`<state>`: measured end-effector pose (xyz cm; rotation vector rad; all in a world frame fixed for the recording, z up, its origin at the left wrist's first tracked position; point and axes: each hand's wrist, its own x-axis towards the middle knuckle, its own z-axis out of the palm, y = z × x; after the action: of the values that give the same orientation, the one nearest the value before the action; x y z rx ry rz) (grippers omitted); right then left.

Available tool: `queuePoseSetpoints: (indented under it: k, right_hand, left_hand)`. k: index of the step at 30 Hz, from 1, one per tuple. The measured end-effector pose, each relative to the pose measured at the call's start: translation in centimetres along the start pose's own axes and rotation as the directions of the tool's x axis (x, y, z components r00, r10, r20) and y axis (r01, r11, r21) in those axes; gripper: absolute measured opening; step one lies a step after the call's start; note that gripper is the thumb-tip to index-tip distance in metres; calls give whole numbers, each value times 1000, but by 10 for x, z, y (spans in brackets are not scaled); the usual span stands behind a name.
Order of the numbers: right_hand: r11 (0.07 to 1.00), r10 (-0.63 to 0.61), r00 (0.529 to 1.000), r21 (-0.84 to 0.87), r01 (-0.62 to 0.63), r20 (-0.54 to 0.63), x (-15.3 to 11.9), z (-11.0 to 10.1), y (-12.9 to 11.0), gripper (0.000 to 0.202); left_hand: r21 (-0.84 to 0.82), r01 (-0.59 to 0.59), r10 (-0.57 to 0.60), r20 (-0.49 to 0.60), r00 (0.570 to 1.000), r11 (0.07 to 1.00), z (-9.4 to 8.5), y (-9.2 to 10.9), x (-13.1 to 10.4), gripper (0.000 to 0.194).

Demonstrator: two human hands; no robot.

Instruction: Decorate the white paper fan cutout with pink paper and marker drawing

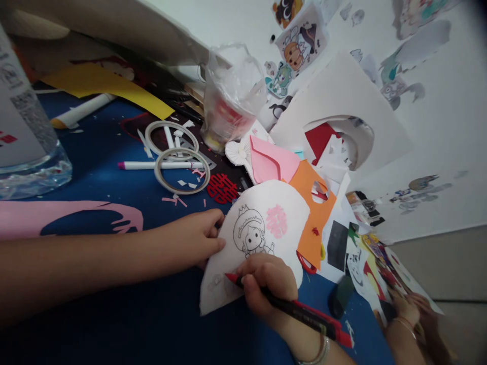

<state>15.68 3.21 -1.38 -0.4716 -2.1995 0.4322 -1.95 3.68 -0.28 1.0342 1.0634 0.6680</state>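
Observation:
A white paper cutout (292, 238) with a rounded top lies tilted on the blue table. It bears a black line drawing of a small figure in a hat (253, 233) and a pink Chinese character (277, 221). My left hand (211, 233) pinches the paper's left edge with curled fingers, some hidden. My right hand (268, 284) is closed around a black marker with a red tip (304, 314). The tip meets the paper's lower left part, beside faint pencil lines (216, 281). My right hand covers the drawing's lower part.
Around the paper are two tape rings (182, 171), a purple-capped marker (137, 166), a red paper cutout (223, 188), pink paper (272, 158) and orange paper (310, 218). A plastic bottle (30, 126) stands left. Another person's hands (409, 312) are at the lower right.

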Motion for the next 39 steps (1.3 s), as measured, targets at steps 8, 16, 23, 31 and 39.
queuePoseSetpoints:
  k: [8, 16, 23, 31, 39]
  right_hand:
    - [999, 9, 1000, 31, -9, 6, 0, 1, 0, 26]
    - [999, -39, 999, -20, 39, -7, 0, 2, 1, 22]
    - [1000, -19, 1000, -23, 19, -2, 1, 2, 1, 24]
    - [1000, 14, 1000, -1, -14, 13, 1, 1, 0, 23]
    - [997, -62, 998, -41, 61, -2, 1, 4, 4, 21]
  left_hand:
    - [17, -8, 9, -11, 1000, 1000, 0, 0, 1, 27]
    - [38, -11, 12, -18, 1000, 999, -1, 0, 0, 27]
    - [34, -25, 25, -8, 1000, 999, -2, -1, 1, 29]
    - [60, -64, 65, -12, 998, 996, -3, -10, 7, 26]
    - [97, -86, 88, -10, 996, 991, -4, -13, 8, 28]
